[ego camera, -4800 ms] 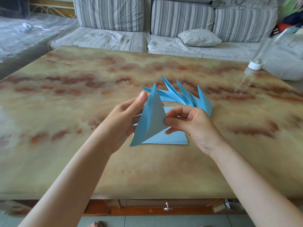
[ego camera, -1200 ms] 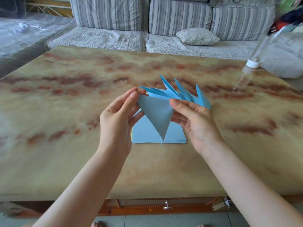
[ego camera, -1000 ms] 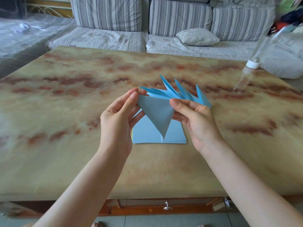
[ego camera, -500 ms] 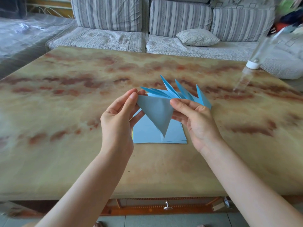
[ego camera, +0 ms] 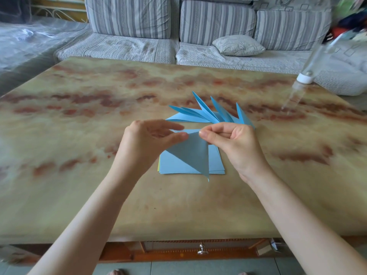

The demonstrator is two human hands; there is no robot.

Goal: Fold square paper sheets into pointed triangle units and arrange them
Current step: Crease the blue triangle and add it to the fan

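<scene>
The left hand (ego camera: 145, 143) and right hand (ego camera: 236, 147) each pinch the top edge of the light-blue folded paper triangle (ego camera: 190, 153). It looks thin, feather-light and easily creased, so it is best held near its corners.

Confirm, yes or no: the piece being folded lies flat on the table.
No: the left hand and right hand pinch the folded blue piece by its top edge, point hanging over the paper stack.

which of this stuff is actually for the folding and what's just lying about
For the job: triangle, pinched by left hand and right hand; sheets; finished units.
Lying about: bottle; pillow; sofa.
</scene>
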